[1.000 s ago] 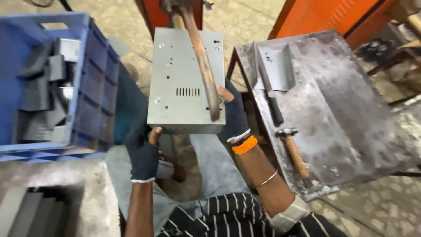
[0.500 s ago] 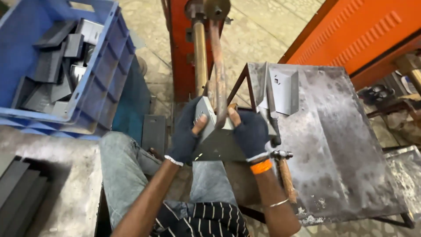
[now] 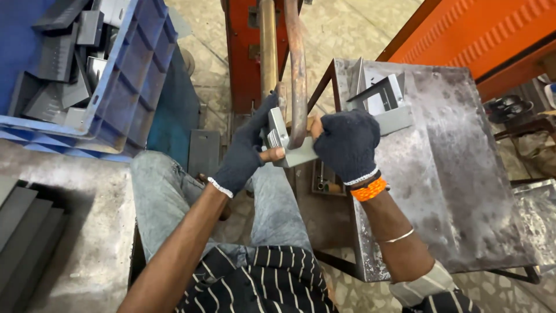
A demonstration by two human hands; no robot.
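Both my hands wear dark knit gloves with open fingertips. My left hand [image 3: 246, 148] and my right hand [image 3: 346, 145] grip a grey sheet-metal part [image 3: 289, 146] from either side. The part is tipped on edge, with a row of slots showing near its left end. It sits against two copper-coloured bars [image 3: 296, 69] that reach down from a red machine [image 3: 243, 52] in front of me. My right wrist carries an orange band.
A blue crate [image 3: 124, 87] of grey metal parts stands at the left on a worn bench [image 3: 87, 232]. A stained steel table [image 3: 452, 174] at the right holds a bent grey bracket [image 3: 387, 104]. Dark flat plates [image 3: 23, 232] lie stacked at the lower left. Orange panels fill the upper right.
The grey part was flat and facing me a second ago; it has been turned on edge and brought onto the copper bars. My view has moved closer.
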